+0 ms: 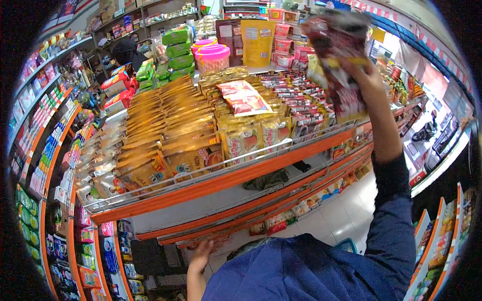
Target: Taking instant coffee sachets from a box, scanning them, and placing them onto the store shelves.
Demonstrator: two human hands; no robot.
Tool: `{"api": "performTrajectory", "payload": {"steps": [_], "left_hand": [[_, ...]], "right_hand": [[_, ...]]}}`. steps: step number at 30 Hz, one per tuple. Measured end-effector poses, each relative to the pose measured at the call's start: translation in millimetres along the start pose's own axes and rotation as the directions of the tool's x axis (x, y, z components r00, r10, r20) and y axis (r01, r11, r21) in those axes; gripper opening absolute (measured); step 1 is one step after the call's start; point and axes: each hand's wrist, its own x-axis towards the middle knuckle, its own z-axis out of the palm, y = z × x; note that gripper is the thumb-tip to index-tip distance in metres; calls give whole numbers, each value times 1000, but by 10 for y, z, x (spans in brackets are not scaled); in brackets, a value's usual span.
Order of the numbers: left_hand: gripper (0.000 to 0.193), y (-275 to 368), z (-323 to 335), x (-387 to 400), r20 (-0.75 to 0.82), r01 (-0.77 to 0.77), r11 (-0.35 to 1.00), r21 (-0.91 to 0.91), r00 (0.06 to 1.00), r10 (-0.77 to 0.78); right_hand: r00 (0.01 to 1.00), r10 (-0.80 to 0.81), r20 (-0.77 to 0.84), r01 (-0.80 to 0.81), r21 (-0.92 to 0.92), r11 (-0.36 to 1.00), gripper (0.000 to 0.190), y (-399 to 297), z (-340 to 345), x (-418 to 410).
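My right hand [363, 79] is raised at the upper right, gripping a dark red bundle of packets [344, 92] that is blurred by motion. It is above the right end of a wire-fronted shelf with an orange edge [241, 162]. Rows of gold sachets [158, 116] fill that shelf, beside a block of small red-and-white sachets [301, 99]. One red-and-white packet [244, 98] lies flat on top of the gold ones. Low down, my left hand [203, 254] is by the lowest visible orange shelf edge, near reddish packaging [218, 240]; its grip is unclear.
Pink-lidded tubs [212, 56], green packs [177, 52] and a yellow pouch [258, 43] stand behind the sachets. A dark item [267, 178] lies on the shelf below. Stocked shelves [56, 150] rise at left, and more [438, 244] at right. A person's dark head covering [128, 52] shows at the back.
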Motion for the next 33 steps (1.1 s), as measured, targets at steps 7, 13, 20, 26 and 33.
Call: {"api": "performTrajectory", "payload": {"steps": [7,13,20,26,33], "left_hand": [[50,-259,165,-241,-300,95,951,-294,936,-186],[43,-381,475,-202,-385,82,904,-420,886,-259],[38,-732,589,-167,-493,111,916,-386,814,-307],[42,-813,560,-116,-443,53,895,-443,855,-270],[39,-493,681,-118,-502,115,933,-341,817,-285]], "right_hand": [[876,-259,407,475,-823,312,38,572,872,1629],[753,-63,655,650,-755,-81,18,1162,1413,2177],[563,79,822,761,-554,337,58,1528,1542,2253],[486,64,872,756,-456,470,59,1614,1611,2384],[441,3,898,771,-381,510,60,1656,1641,2422]]}}
